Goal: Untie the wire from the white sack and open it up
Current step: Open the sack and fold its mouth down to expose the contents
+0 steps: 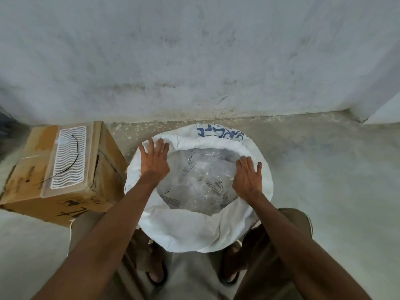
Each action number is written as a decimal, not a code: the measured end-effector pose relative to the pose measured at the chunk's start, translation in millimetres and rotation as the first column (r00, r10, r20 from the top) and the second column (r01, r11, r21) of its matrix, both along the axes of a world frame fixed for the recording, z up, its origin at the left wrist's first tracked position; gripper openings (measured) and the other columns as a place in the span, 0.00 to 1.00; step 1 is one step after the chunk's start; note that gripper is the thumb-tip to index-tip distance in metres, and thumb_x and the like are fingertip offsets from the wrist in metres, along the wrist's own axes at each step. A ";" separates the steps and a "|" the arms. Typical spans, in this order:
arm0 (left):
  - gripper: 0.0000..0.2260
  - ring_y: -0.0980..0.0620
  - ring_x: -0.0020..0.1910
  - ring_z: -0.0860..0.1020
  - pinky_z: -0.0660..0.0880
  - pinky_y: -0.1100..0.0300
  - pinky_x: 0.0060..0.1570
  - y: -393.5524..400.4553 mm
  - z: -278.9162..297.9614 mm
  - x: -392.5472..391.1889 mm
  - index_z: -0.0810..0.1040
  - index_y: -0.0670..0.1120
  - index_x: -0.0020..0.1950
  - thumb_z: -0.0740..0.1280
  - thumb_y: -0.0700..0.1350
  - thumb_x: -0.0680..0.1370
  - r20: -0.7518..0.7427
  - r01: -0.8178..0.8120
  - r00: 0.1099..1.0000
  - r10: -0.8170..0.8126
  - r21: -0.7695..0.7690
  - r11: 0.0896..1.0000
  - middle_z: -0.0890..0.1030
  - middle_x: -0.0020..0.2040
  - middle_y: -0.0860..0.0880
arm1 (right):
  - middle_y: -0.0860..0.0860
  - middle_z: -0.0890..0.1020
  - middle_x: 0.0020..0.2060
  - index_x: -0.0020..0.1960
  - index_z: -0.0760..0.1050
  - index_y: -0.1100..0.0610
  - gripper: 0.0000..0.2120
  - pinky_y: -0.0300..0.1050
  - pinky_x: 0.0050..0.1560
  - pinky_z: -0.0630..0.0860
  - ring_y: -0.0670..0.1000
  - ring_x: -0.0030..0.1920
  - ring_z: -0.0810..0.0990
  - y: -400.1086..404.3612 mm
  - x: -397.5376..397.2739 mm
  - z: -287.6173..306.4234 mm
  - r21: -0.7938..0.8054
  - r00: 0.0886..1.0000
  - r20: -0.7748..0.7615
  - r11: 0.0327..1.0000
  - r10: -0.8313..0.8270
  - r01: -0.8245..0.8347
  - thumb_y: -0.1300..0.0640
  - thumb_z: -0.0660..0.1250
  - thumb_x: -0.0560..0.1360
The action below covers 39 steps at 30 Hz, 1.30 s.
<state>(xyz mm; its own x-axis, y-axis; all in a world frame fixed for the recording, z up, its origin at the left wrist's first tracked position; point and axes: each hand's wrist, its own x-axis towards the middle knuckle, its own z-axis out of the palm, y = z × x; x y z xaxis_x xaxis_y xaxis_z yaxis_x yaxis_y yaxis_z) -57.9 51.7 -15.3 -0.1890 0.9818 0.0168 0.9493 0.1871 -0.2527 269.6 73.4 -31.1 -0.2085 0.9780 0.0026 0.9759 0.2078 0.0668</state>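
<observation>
**Sack open, wire set aside**

Nearest the camera, two bare forearms reach down past sandalled feet (157,271) to the white sack (194,230), which stands on the concrete floor (324,180) just in front of the feet. The left hand (154,161) lies with straight, spread fingers on the sack's rolled rim at its far left; the right hand (247,176) rests flat, fingers relaxed, on the rim's right side. Neither grips anything.

The sack's mouth is folded down into a thick soft cuff, showing a clear plastic liner (197,180) with crumpled clear contents. By my judgement the woven cloth is limp and light at the rim, the liner slippery and easily torn, so the rolled cuff is the best hold.

To the sack's left, close but apart, a cardboard box (71,202) carries a white ribbed mat (69,156) with a thin black wire (73,156) lying across it. Beyond the sack, a stained wall (194,61) is near; the right offers open floor.
</observation>
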 end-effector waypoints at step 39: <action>0.35 0.44 0.82 0.43 0.36 0.33 0.75 25.7 7.2 0.3 0.55 0.51 0.82 0.60 0.59 0.78 0.038 0.243 0.969 -0.242 -0.032 0.969 0.51 0.83 0.51 | 0.49 0.42 0.82 0.82 0.50 0.46 0.36 0.65 0.76 0.34 0.59 0.80 0.35 62.4 0.2 30.0 -0.088 0.971 0.213 0.992 0.109 -0.092 0.44 0.61 0.78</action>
